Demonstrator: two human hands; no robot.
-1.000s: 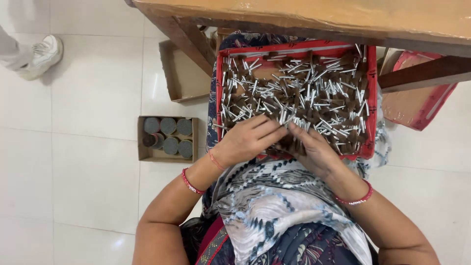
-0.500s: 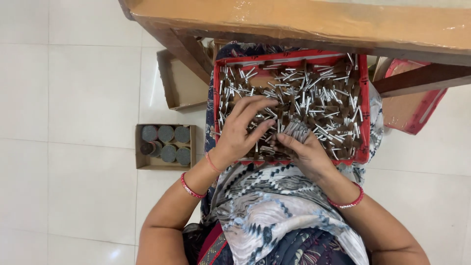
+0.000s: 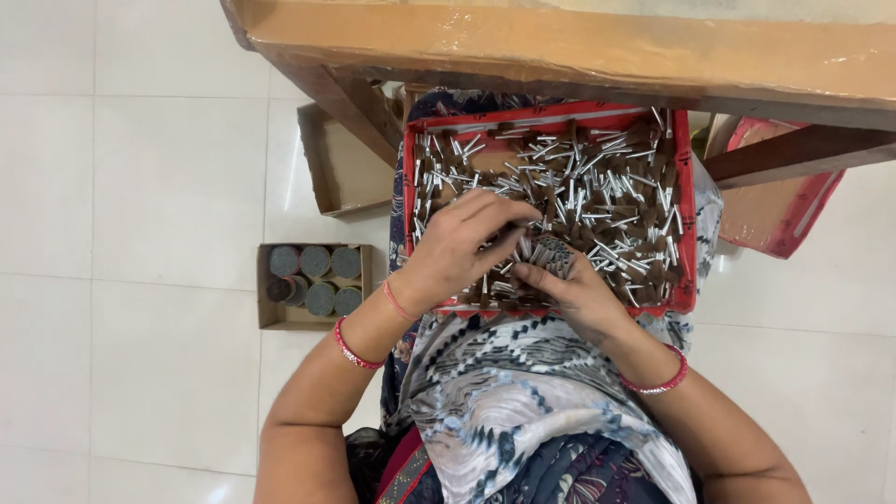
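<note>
Your left hand [image 3: 462, 247] curls over a red tray [image 3: 688, 233] on your lap, fingertips pinching loose silver-stemmed brown pieces [image 3: 597, 187]. Your right hand [image 3: 569, 285], half closed, cups a gathered bundle [image 3: 546, 254] at the tray's near edge. Keep the stems parallel and the tips level as you add more. The stems look like smooth, thin metal. On the tiled floor, left, a cardboard box [image 3: 271, 317] holds round bundles.

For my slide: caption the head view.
Both hands, left hand and right hand, gather metal-stemmed pieces in red tray.
</note>
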